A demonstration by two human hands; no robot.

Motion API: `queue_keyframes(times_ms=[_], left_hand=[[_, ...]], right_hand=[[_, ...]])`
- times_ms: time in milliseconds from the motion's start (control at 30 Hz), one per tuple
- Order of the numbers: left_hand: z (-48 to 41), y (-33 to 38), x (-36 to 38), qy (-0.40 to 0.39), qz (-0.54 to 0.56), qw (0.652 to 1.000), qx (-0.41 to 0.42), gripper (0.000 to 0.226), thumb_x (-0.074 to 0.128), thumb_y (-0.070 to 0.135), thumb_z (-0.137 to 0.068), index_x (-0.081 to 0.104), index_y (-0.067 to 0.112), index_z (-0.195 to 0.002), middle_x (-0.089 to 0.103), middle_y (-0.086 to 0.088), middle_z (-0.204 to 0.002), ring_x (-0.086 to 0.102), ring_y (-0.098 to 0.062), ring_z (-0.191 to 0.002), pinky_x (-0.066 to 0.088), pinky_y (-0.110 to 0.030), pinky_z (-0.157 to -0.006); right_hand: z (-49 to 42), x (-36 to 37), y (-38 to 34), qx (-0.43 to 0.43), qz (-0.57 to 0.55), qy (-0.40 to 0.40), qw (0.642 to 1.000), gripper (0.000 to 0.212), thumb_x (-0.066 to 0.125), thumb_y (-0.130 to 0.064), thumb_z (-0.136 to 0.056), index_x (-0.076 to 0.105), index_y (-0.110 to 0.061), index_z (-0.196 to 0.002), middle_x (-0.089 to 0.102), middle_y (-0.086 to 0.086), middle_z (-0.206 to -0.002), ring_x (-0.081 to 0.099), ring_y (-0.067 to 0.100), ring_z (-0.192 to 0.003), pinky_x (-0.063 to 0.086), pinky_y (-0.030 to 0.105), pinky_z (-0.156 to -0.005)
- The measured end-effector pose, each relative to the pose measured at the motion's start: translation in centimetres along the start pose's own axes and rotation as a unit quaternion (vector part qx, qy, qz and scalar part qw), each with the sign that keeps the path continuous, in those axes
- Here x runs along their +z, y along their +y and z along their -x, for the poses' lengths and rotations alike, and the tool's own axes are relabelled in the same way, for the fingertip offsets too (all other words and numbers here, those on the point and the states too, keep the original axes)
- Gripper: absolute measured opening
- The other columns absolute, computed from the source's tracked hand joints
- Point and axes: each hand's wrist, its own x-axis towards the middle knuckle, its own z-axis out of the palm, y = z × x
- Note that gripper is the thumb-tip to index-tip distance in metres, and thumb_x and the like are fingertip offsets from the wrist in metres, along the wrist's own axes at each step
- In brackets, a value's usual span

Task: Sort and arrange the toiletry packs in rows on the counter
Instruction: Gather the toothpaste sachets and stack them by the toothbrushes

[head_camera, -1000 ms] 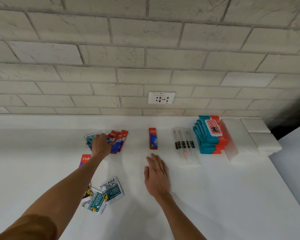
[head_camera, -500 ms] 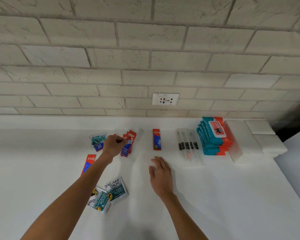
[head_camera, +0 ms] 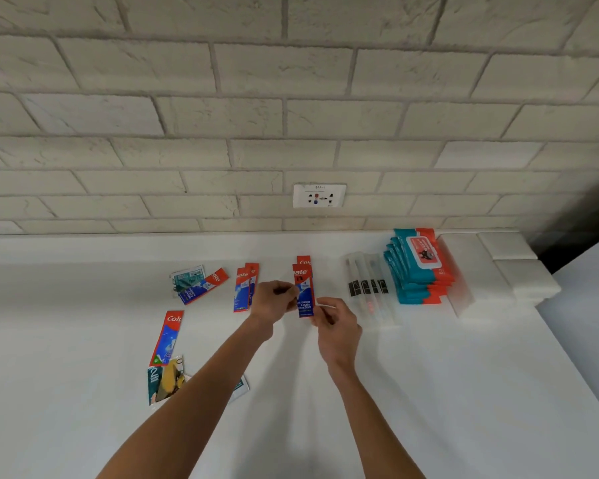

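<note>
Fingers (head_camera: 286, 289) of left hand (head_camera: 272, 300) and right hand (head_camera: 336, 321) pinch a toothpaste sachet (head_camera: 304, 293) from either side, forearms (head_camera: 204, 392) converging.

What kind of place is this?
Likely a home bathroom or kitchen: a white counter against a brick wall with a socket, toiletries like a toothpaste sachet and wet-wipe packs.

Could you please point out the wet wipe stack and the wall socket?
wet wipe stack (head_camera: 424, 256): head view, red lid label of top pack.
wall socket (head_camera: 319, 196): head view, middle of faceplate.
</note>
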Motion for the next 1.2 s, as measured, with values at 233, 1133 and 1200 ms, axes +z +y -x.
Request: queue_keyframes(times_ms=[233, 1133, 1200], left_hand=[[0.6, 0.2, 1.8, -0.002, -0.166, 0.984, 0.068, 0.016, 0.074, 0.021, -0.095, 0.073, 0.014, -0.11, 0.076, 0.001, -0.102, 0.073, -0.02, -0.094, 0.06, -0.025, -0.071], [-1.3, -0.9, 2.1, -0.037, -0.425, 0.889, 0.163, 0.049, 0.062, 0.022, -0.103, 0.049, 0.016, -0.149, 0.054, -0.007, -0.146, 0.054, -0.025, -0.132, 0.05, -0.034, -0.106], [-1.5, -0.8, 2.5, -0.028, -0.395, 0.907, 0.145, 0.05, 0.064, 0.021, -0.101, 0.049, 0.013, -0.148, 0.057, -0.009, -0.142, 0.058, -0.025, -0.126, 0.053, -0.033, -0.1]], right_hand=[[-2.4, -1.3, 0.2, 0.01, 0.037, 0.05, 0.998, 0.015, 0.073, -0.009, -0.099, 0.075, -0.018, -0.11, 0.078, -0.006, -0.1, 0.075, 0.008, -0.089, 0.059, 0.015, -0.074], [-3.6, 0.6, 5.5, -0.167, 0.468, -0.116, 0.86, 0.06, 0.05, -0.037, -0.109, 0.042, -0.006, -0.159, 0.046, 0.014, -0.163, 0.038, 0.032, -0.154, 0.033, 0.043, -0.125], [-3.7, 0.7, 5.8, -0.159, 0.467, -0.126, 0.861, 0.062, 0.043, -0.04, -0.11, 0.036, -0.007, -0.162, 0.04, 0.013, -0.167, 0.032, 0.031, -0.157, 0.031, 0.043, -0.128]])
